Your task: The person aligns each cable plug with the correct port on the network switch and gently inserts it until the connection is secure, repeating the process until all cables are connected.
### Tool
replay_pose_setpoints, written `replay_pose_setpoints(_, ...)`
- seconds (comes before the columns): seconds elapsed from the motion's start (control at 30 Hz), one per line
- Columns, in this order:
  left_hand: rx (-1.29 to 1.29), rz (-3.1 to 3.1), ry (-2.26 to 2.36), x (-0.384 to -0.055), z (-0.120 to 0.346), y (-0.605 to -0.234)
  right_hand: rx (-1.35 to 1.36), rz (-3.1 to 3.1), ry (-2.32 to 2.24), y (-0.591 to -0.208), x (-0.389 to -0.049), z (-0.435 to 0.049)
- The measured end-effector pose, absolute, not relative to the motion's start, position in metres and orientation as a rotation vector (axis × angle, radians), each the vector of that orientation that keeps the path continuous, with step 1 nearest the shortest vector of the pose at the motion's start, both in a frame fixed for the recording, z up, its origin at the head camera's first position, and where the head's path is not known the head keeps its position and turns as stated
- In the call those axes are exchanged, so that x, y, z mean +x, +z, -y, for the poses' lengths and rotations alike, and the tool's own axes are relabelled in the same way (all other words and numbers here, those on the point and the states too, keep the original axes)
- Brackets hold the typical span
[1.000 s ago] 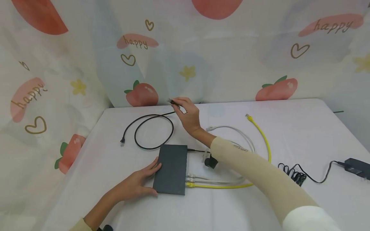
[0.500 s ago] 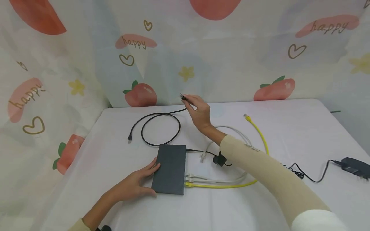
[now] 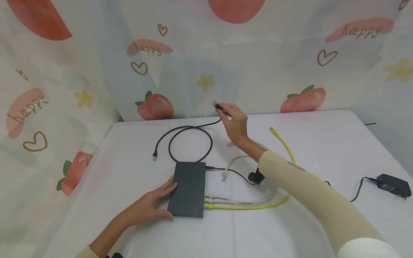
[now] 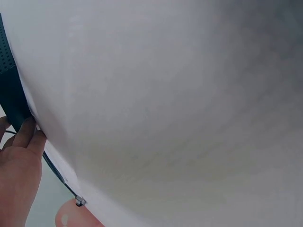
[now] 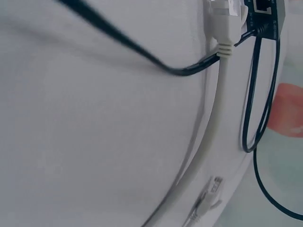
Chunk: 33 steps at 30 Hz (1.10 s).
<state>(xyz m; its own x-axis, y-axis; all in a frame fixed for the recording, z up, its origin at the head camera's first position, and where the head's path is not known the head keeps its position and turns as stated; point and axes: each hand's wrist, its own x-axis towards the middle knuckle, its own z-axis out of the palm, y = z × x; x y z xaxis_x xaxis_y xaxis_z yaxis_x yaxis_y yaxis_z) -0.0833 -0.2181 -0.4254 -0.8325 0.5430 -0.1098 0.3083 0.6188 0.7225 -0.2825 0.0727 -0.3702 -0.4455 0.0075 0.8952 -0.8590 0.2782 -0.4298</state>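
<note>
A dark grey network switch (image 3: 187, 189) lies flat on the white table. My left hand (image 3: 151, 205) rests against its left side, fingers at the upper edge and thumb near the lower corner. The left wrist view shows those fingers (image 4: 27, 133) along the switch's edge. Above the table's back, my right hand (image 3: 237, 123) pinches one plug (image 3: 216, 105) of a black Ethernet cable (image 3: 211, 138). That cable forms a loop behind the switch, and its other plug (image 3: 155, 156) lies on the left. The right wrist view leaves my right hand out.
A yellow Ethernet cable (image 3: 248, 207) and white ones (image 3: 245, 201) run from the switch's right side. Loose white plugs (image 3: 224, 175) lie nearby. A thin power lead (image 3: 222, 168) enters the switch, and a black power adapter (image 3: 393, 184) sits far right. A patterned curtain (image 3: 245, 71) hangs behind.
My right hand has moved right and slightly up with the black plug, dragging the cable's loop and far plug to the right. My left hand stays at the switch.
</note>
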Motion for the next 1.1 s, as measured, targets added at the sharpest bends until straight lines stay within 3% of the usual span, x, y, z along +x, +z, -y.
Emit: replay_pose_setpoints(1.1,0.686,-2.529,1.062,-0.083,0.218,-0.428,0.434,1.879,1.303,-0.301,-0.253,-0.134)
